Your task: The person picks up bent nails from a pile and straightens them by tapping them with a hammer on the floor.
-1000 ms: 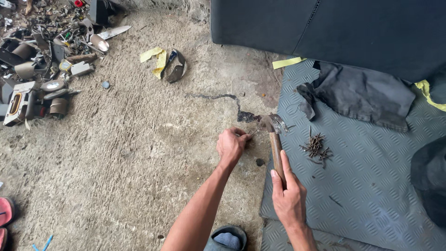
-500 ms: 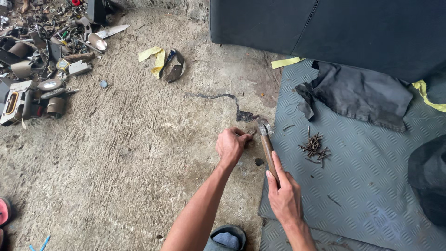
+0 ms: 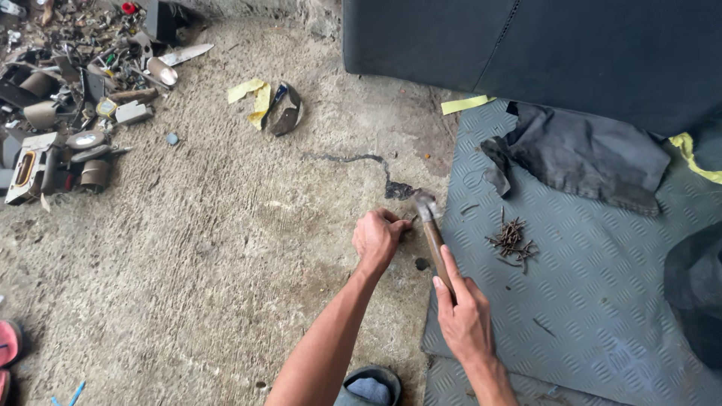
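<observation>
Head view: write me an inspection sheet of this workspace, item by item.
Surface: rough concrete floor, cracked near the work; grey checker-pattern mat on the right.
Job's things: wooden-handled hammer, its head beside the left fingers; small nail there, barely visible; pile of rusty nails on the mat.
Clutter: scrap metal heap top left; yellow scraps; dark cloth.
Hands: left hand pinching at the floor; right hand gripping the hammer handle.
Cables: nothing seen.
Surroundings: dark panel at top.

head-worn view, looking steeply down, near floor (image 3: 188, 248)
</observation>
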